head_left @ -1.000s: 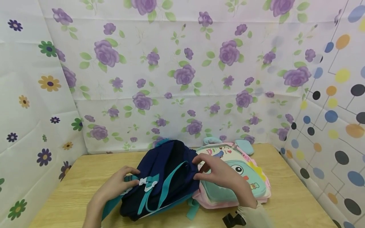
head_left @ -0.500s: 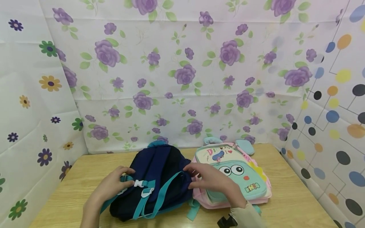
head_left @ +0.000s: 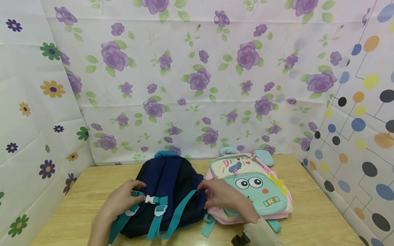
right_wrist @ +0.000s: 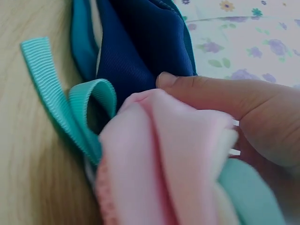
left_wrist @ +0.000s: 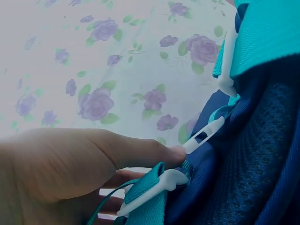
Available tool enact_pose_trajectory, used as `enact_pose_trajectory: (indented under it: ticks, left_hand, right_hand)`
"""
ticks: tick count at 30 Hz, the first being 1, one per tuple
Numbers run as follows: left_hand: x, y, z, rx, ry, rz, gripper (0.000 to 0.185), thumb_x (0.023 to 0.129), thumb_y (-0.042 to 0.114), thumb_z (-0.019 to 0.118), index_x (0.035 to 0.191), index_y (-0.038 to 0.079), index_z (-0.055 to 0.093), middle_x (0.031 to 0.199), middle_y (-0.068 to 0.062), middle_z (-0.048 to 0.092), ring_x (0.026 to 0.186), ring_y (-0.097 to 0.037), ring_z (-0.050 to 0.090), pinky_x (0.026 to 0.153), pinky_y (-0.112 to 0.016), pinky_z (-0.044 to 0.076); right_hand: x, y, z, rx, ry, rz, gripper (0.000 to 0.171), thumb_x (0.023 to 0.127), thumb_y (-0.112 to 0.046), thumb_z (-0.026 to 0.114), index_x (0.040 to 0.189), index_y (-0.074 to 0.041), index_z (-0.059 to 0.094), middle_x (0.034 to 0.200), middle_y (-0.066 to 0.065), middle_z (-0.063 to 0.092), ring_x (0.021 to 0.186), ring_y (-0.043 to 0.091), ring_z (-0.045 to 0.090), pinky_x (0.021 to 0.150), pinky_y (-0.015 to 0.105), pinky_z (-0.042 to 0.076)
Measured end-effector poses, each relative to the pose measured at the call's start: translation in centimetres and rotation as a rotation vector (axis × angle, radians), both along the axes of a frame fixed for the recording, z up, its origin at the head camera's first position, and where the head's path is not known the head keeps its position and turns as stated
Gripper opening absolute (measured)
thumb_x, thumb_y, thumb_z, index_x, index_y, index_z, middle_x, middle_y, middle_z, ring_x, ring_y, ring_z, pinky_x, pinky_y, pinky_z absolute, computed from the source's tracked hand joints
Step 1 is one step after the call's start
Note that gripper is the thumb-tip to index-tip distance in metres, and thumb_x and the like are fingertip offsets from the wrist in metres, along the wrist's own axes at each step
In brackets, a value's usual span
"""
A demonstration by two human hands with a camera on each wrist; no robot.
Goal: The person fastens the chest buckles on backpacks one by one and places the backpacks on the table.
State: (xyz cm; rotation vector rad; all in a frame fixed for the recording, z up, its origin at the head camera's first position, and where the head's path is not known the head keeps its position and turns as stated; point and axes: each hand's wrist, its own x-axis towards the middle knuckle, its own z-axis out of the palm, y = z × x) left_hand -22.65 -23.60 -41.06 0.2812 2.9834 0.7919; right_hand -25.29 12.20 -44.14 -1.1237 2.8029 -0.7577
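A navy backpack point(head_left: 163, 174) lies on the table with its straps upward and its teal top loop point(head_left: 167, 153) toward the back wall. My left hand point(head_left: 121, 200) pinches its shoulder strap on the left side, thumb right at a white buckle point(left_wrist: 204, 135). Below that thumb, a white strap adjuster point(left_wrist: 152, 192) holds teal webbing. My right hand point(head_left: 223, 195) grips the backpack's right side; in the right wrist view the thumb presses the navy fabric point(right_wrist: 131, 61), and the other fingers are mostly hidden. A loose teal strap point(head_left: 180, 212) crosses the backpack's lower part.
A pink and mint cartoon backpack point(head_left: 258, 191) with big eyes lies just right of the navy one, partly under my right wrist. Its mint strap end point(head_left: 209, 225) lies on the wooden table point(head_left: 311, 212). Patterned cloth walls point(head_left: 197, 116) enclose the back and sides.
The navy backpack has come down flatter and shifted left, its top turning leftward. Both hands have kept hold of it, the right hand moving left and slightly down.
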Motion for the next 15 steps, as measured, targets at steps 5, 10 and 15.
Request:
enact_pose_trajectory:
  ticks: [5,10,15]
  left_hand:
    - [-0.03,-0.03,-0.25,-0.018,0.004,0.008,0.039,0.079,0.028,0.074,0.114,0.015,0.064,0.111,-0.001,0.060,0.103,-0.023,0.059,0.085,-0.046,0.047]
    - [-0.30,-0.09,-0.61,-0.015,0.011,0.005,0.039,0.079,0.028,0.074,0.114,0.015,0.064,0.109,0.000,0.060,0.102,-0.022,0.059,0.085,-0.046,0.047]
    - [-0.43,-0.12,-0.72,-0.025,0.029,0.000,0.038,0.078,0.028,0.075,0.113,0.016,0.064,0.107,0.001,0.060,0.101,-0.021,0.059,0.084,-0.045,0.047]
  right_hand:
    - [-0.14,-0.25,-0.41,0.036,0.023,-0.028,0.047,0.070,-0.029,0.080,0.112,-0.024,0.059,0.105,-0.013,0.063,0.104,0.013,0.052,0.093,0.033,0.043]
    - [-0.15,-0.20,-0.31,0.048,0.026,-0.015,0.049,0.070,-0.028,0.079,0.114,-0.023,0.059,0.108,-0.013,0.062,0.104,0.011,0.052,0.095,0.033,0.042]
    - [-0.06,-0.07,0.01,0.032,0.000,0.024,0.049,0.071,-0.024,0.078,0.116,-0.020,0.059,0.110,-0.010,0.061,0.098,0.010,0.055,0.092,0.027,0.044]
